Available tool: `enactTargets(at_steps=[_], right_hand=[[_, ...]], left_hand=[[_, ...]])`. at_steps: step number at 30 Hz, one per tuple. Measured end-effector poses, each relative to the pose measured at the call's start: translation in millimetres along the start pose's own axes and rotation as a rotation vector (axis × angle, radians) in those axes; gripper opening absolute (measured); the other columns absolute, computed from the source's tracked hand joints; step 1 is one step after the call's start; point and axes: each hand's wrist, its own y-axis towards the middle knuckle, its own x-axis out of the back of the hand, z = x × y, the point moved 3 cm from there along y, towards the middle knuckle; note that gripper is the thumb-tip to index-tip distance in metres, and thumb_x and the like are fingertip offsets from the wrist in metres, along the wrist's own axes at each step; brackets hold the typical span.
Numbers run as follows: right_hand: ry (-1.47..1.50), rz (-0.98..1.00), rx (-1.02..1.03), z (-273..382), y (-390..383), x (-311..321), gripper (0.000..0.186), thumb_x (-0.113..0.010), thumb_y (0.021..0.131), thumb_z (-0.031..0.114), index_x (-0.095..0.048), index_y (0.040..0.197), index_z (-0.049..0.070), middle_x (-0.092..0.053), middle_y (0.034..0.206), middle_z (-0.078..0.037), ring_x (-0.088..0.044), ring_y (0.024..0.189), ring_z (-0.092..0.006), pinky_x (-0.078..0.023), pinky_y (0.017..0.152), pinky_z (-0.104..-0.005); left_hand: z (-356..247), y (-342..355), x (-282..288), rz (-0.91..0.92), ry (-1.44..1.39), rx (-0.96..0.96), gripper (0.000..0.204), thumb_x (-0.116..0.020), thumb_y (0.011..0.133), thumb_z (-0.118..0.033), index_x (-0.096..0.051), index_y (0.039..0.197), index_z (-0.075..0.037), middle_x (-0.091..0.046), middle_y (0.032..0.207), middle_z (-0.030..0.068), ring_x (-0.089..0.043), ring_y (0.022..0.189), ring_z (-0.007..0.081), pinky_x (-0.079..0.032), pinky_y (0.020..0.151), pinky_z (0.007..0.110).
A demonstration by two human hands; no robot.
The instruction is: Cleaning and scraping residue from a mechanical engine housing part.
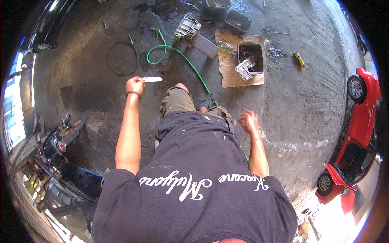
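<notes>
My left hand (135, 86), at upper left of my body, is closed on a flat white strip (153, 79), which points to the right. My right hand (248, 121) hangs beside my right hip, fingers loosely bent and apart, with nothing visible in it. A green hose (189, 63) with a nozzle runs in a loop across the stained floor ahead and past my legs. A dark cable loop (111, 67) lies above my left hand. A cardboard sheet (229, 79) holds a plastic bottle (225, 47) and a dark bin (259, 65) with a silver metal part (244, 69) at its front.
A metal casting (187, 25) and grey tray (206, 46) lie ahead, with another bin (238, 21) behind. A yellow tube (299, 60) lies at right. A red car (358, 129) stands at the right edge, a motorcycle (56, 143) and dark car (73, 196) at left.
</notes>
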Motion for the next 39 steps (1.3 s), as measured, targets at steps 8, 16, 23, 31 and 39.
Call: enactTargets(at_steps=[8, 16, 23, 31, 39], right_hand=[[1.701, 0.213, -1.037, 54, -20, -77, 0.058, -0.073, 0.085, 0.042, -0.060, 0.127, 0.004, -0.064, 0.123, -0.008, -0.060, 0.110, -0.0197, -0.044, 0.097, -0.0345], [0.344, -0.218, -0.277, 160, 235, 160, 0.042, -0.077, 0.073, 0.027, -0.067, 0.109, 0.007, -0.062, 0.107, -0.012, -0.057, 0.103, -0.0293, -0.047, 0.090, -0.0407], [0.121, -0.222, -0.091, 231, 371, 92, 0.009, -0.063, 0.074, 0.019, -0.060, 0.077, 0.011, -0.054, 0.082, -0.005, -0.053, 0.087, -0.0225, -0.039, 0.077, -0.0392], [0.311, -0.155, -0.165, 207, 441, -15, 0.008, -0.064, 0.075, 0.015, -0.059, 0.076, 0.009, -0.055, 0.079, -0.007, -0.056, 0.082, -0.0250, -0.041, 0.073, -0.0398], [0.726, -0.375, -0.895, -16, 496, -259, 0.027, -0.071, 0.080, 0.028, -0.064, 0.082, 0.003, -0.060, 0.099, -0.018, -0.058, 0.094, -0.0347, -0.047, 0.081, -0.0434]], left_hand=[[91, 38, 28, -0.171, -0.316, 0.314, 0.021, -0.072, 0.088, -0.017, -0.061, 0.073, -0.007, -0.060, 0.059, 0.0026, -0.051, 0.044, 0.0096, -0.036, 0.039, 0.024], [-34, 93, -71, 0.373, -0.256, 0.049, 0.010, -0.067, 0.086, -0.012, -0.065, 0.078, -0.005, -0.061, 0.066, -0.0003, -0.054, 0.054, 0.0078, -0.042, 0.049, 0.024], [-57, 144, -123, 0.633, -0.018, 0.056, 0.027, -0.073, 0.083, -0.016, -0.061, 0.062, -0.003, -0.059, 0.055, 0.0015, -0.053, 0.050, 0.0091, -0.041, 0.049, 0.028], [-16, 236, -146, 0.711, -0.103, 0.461, 0.030, -0.067, 0.092, -0.026, -0.061, 0.072, -0.005, -0.055, 0.059, -0.0002, -0.047, 0.048, 0.0063, -0.036, 0.046, 0.021], [85, 386, -256, 0.295, -0.170, -0.157, 0.016, -0.074, 0.086, -0.015, -0.063, 0.092, -0.004, -0.062, 0.082, 0.0019, -0.057, 0.073, 0.0116, -0.049, 0.070, 0.027]])
